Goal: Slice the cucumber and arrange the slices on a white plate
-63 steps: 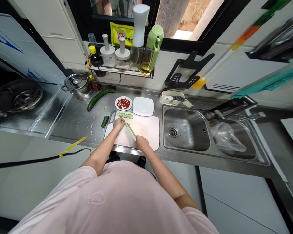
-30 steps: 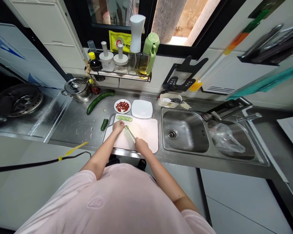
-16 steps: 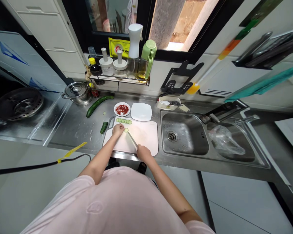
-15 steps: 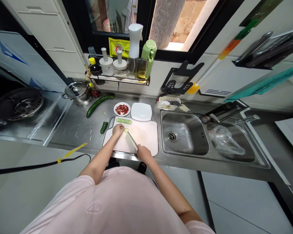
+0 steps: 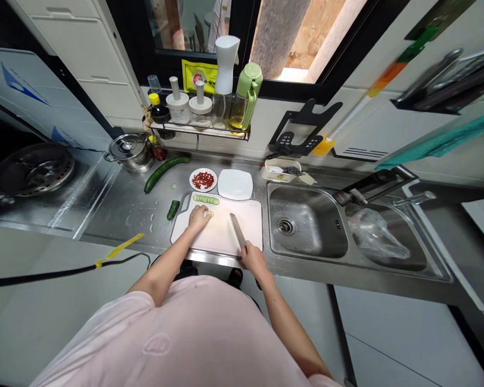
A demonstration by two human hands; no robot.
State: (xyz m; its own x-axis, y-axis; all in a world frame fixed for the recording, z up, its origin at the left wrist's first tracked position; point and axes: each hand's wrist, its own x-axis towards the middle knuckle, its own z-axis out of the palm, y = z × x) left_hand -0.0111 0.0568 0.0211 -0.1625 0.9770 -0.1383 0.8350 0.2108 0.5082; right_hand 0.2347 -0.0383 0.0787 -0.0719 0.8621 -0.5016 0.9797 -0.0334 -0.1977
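Camera position: on the person's head, above the kitchen counter (image 5: 121, 207).
Direction: forward and steeply down, toward the window wall.
Distance: the cutting board (image 5: 220, 231) is near, in the centre; the sink (image 5: 306, 223) is to the right.
Lens: very wide, the edges bend.
Views: only one.

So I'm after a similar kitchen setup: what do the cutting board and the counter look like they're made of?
The cutting board looks like matte white plastic: uniform, grainless, with a moulded handle slot. The counter seems to be brushed stainless steel: grey, reflective, beaded with water.
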